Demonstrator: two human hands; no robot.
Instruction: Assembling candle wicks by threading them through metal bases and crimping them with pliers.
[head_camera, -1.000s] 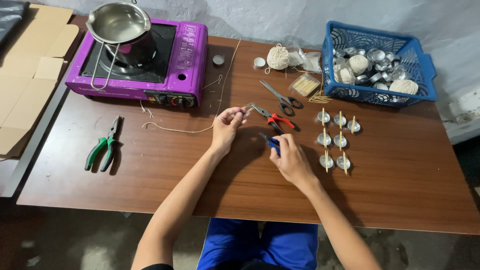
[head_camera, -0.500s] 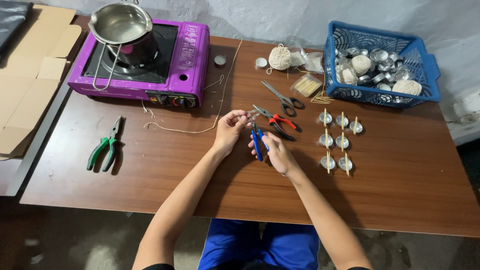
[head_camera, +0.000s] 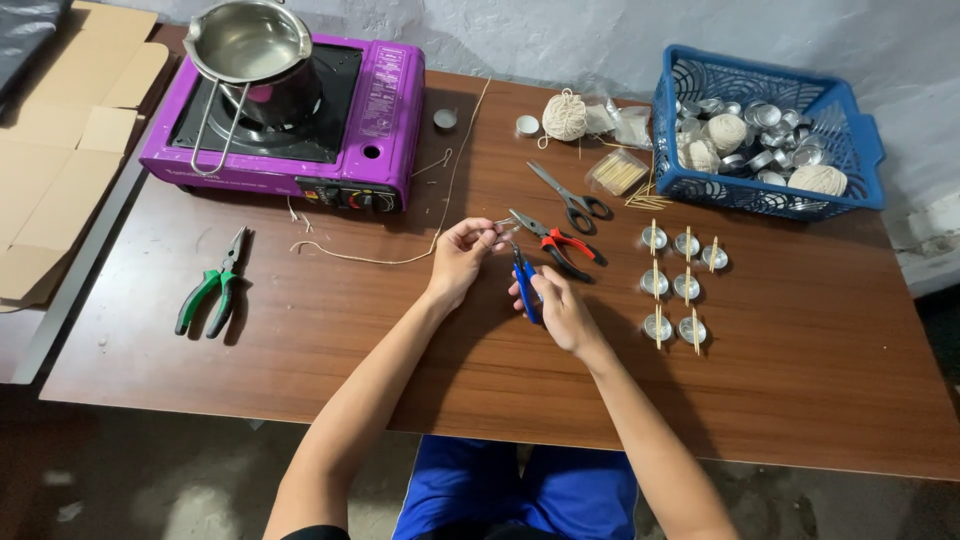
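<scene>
My left hand (head_camera: 462, 255) pinches the end of a long pale wick string (head_camera: 440, 200) with a small metal piece at its tip, near the table's middle. My right hand (head_camera: 556, 305) grips blue-handled pliers (head_camera: 524, 280), whose jaws point up at that metal tip. Red-handled pliers (head_camera: 556, 245) lie just right of the hands, and grey scissors (head_camera: 570, 198) lie beyond them. Several small metal cups with sticks across them (head_camera: 682, 287) stand in rows to the right.
A purple portable stove (head_camera: 375, 120) with a steel pot (head_camera: 250, 45) stands at the back left. Green-handled pliers (head_camera: 213, 290) lie at the left. A blue basket (head_camera: 860, 165) of cups and string balls sits back right. A string ball (head_camera: 564, 115) and stick packet (head_camera: 617, 172) lie behind.
My right hand has moved left and up with the blue-handled pliers, bringing their jaws to the string tip held by my left hand. The left hand stayed in place.
</scene>
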